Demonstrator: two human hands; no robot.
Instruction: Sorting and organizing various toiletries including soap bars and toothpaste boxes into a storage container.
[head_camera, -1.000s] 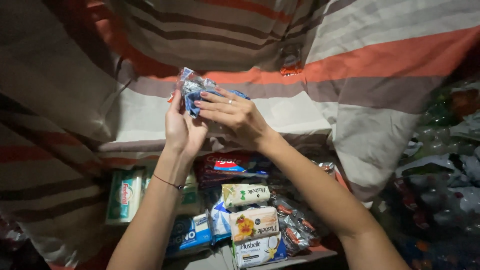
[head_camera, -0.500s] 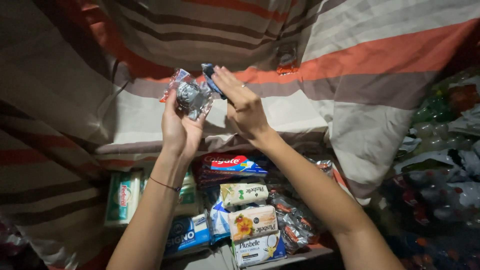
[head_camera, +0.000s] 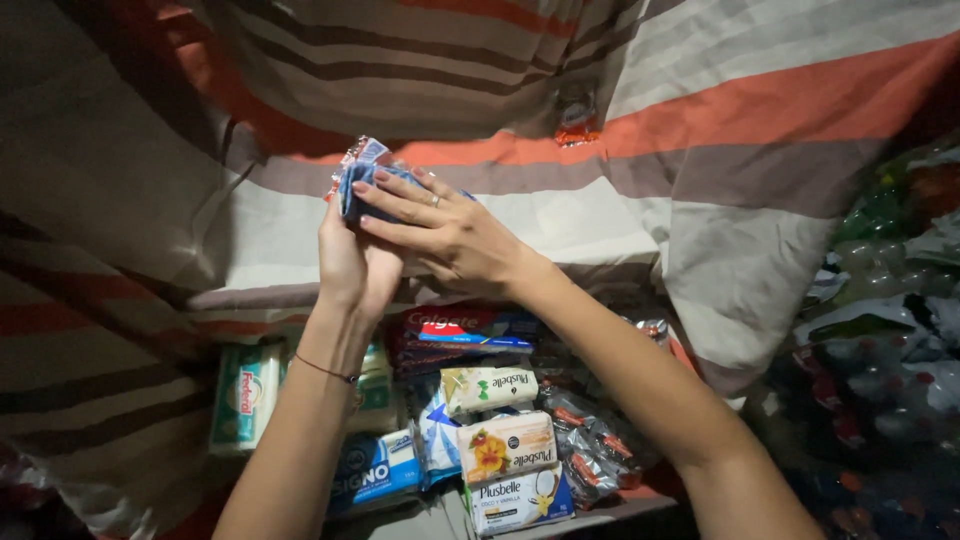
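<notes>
Both hands are raised in front of a striped cloth (head_camera: 700, 120) — grey, cream and orange bands — that hangs over the whole upper view. Left hand (head_camera: 352, 262) is cupped upright, closed around the lower part of a small crinkly blue-and-silver packet (head_camera: 362, 172); a thin red bracelet (head_camera: 325, 369) sits on that wrist. Right hand (head_camera: 440, 232) lies across the packet's front, fingers (head_camera: 385, 196) flat and pressing it against the left palm, ring on one finger. So the packet is pinched between both hands, its top edge poking up above them, well above the goods below.

Underneath, packed close together in dim light: a long red-and-blue toothpaste box (head_camera: 470, 328), three cream soap boxes (head_camera: 505, 455) stacked toward the camera, a green-and-white pack (head_camera: 243, 393) at left, a blue wrapped pack (head_camera: 375, 472), and shiny dark sachets (head_camera: 590, 450) at right. Bottles in plastic wrap (head_camera: 880, 370) at far right, blurred.

Judgement on handling: foil this thin slips and crumples — best to keep the left palm as the steady support and let the right fingers do the fine work, with light pressure. Light is poor, so holding the packet high and close to the eyes helps.
</notes>
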